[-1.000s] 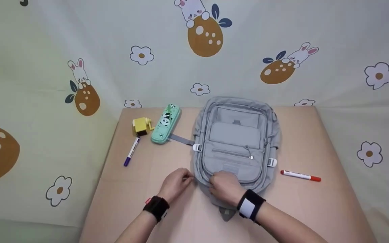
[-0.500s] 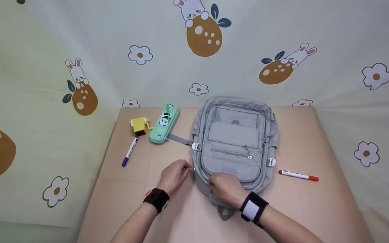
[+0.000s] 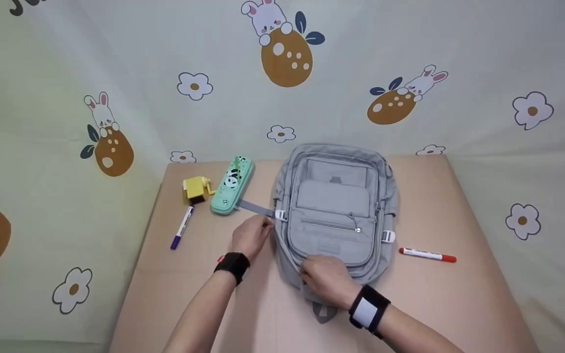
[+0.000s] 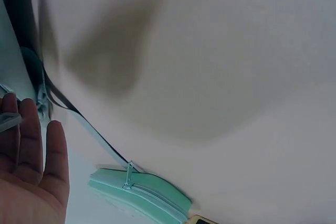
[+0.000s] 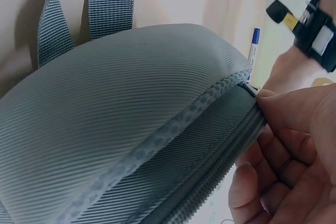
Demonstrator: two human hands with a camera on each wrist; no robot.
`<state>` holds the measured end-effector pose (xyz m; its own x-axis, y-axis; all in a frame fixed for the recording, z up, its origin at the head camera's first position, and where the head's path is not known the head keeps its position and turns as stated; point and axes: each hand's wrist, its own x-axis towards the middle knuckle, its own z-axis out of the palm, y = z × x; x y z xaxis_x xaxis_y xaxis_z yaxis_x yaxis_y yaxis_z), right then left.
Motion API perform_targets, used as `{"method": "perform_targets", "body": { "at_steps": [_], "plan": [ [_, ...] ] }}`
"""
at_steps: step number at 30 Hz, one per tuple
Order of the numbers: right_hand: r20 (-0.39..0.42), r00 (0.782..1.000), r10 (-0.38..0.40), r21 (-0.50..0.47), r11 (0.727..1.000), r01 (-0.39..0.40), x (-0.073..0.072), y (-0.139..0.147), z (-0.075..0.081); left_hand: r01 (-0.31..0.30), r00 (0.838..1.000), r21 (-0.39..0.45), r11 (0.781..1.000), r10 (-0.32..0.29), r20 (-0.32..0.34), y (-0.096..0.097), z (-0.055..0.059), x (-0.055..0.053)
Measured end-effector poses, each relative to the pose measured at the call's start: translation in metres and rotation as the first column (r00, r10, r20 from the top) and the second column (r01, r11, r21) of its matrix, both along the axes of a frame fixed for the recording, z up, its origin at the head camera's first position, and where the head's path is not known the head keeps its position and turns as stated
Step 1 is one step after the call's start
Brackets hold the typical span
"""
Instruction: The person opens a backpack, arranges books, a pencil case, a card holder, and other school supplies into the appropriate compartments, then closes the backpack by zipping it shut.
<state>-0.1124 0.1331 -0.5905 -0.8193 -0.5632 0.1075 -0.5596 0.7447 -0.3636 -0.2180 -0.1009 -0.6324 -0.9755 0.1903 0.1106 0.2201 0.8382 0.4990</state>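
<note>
A grey backpack point(image 3: 334, 206) lies front side up on the table. At its left edge, just below the white buckle point(image 3: 280, 215), my left hand point(image 3: 250, 237) pinches a zipper pull. The left wrist view shows the pull point(image 4: 9, 122) as a pale grey tab against the fingers; the thumb is out of sight there. My right hand point(image 3: 329, 280) grips the lower left edge of the backpack. In the right wrist view, its thumb and fingers pinch the fabric beside the zipper teeth point(image 5: 210, 182), where a gap shows along the seam.
A mint panda pencil case point(image 3: 232, 186) lies left of the backpack, near its grey strap point(image 3: 255, 208). Farther left are a yellow crank pencil sharpener point(image 3: 195, 190) and a purple marker point(image 3: 182, 228). A red marker point(image 3: 427, 255) lies on the right. Printed cloth surrounds the table point(image 3: 439, 304).
My left hand has slid up along the backpack's left edge toward the white buckle, taking the zipper pull along. My right hand keeps its grip at the lower edge. The head view has shifted slightly.
</note>
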Motion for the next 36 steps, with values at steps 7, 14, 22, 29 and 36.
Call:
{"method": "perform_targets", "body": {
  "at_steps": [7, 14, 22, 29, 36],
  "plan": [
    [-0.018, 0.999, 0.028, -0.009, 1.000, -0.028, 0.002, -0.003, -0.004, -0.070, 0.996, -0.041, 0.997, 0.072, 0.051, -0.004, -0.004, -0.015],
    [0.066, 0.998, 0.006, -0.016, 1.000, -0.005, 0.000, -0.001, -0.005, -0.056, 0.996, -0.030, 0.998, 0.058, 0.061, -0.001, -0.005, -0.015],
    [0.082, 0.996, -0.029, 0.035, 0.999, 0.026, -0.012, -0.011, -0.002, -0.035, 0.998, -0.030, 0.999, 0.036, 0.047, 0.002, -0.005, -0.016],
    [0.133, 0.989, -0.063, 0.141, 0.989, 0.044, -0.036, -0.040, 0.003, -0.037, 0.998, -0.017, 0.999, 0.038, 0.047, 0.002, -0.008, -0.015],
    [0.034, 0.999, -0.037, 0.233, 0.972, 0.028, -0.037, -0.056, 0.002, -0.031, 0.998, -0.039, 0.999, 0.033, 0.053, -0.001, -0.005, -0.020]
  ]
}}
